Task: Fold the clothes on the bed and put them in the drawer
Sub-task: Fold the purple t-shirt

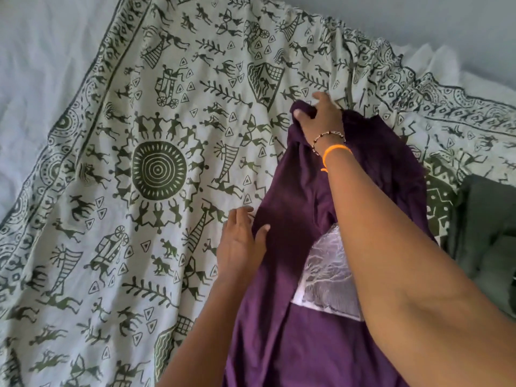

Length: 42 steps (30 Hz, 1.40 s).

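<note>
Spread over the bed (33, 79), a patterned sheet (156, 169) carries the purple garment (290, 275). Right hand (318, 118) grips its far end; left hand (240, 241) rests flat, fingers straight, on its edge. Pulling unevenly could bunch the fabric and skew the fold.

right hand (318, 118) grips purple garment (287, 275) | left hand (240, 241) flat on it | patterned bedsheet (139, 135)

Garment (296, 275) on bedsheet (139, 135), right of centre; dark cloth (485, 219) further right.
</note>
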Each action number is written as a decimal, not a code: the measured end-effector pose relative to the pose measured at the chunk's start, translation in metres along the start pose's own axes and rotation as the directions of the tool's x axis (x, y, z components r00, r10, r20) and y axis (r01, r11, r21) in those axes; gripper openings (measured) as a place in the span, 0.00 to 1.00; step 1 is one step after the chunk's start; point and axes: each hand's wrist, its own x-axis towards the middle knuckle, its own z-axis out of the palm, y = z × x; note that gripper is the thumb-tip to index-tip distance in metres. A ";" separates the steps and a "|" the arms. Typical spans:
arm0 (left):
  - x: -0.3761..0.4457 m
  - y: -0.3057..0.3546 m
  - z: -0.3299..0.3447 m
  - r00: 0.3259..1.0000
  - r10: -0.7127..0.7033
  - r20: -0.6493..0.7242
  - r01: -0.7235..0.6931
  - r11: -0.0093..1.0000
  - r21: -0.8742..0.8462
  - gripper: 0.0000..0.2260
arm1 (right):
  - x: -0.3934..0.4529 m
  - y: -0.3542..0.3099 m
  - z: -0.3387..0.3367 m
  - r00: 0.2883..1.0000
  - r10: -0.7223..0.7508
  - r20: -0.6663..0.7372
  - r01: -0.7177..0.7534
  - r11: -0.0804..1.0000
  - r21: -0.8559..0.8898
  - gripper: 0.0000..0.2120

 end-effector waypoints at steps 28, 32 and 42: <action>-0.208 -0.097 -0.022 0.985 -0.167 0.036 0.140 0.909 0.392 0.35 | -0.316 0.055 0.052 0.905 0.403 0.134 -0.423 0.883 0.201 0.14; -0.236 -0.092 -0.013 0.993 0.085 0.077 -0.111 0.868 0.485 0.29 | -0.327 0.054 0.049 0.924 0.284 0.256 -0.310 0.948 0.067 0.12; -0.291 -0.092 -0.012 0.998 0.061 -0.027 -0.036 0.835 0.549 0.11 | -0.345 0.056 0.038 0.968 0.202 0.149 -0.229 0.954 0.196 0.16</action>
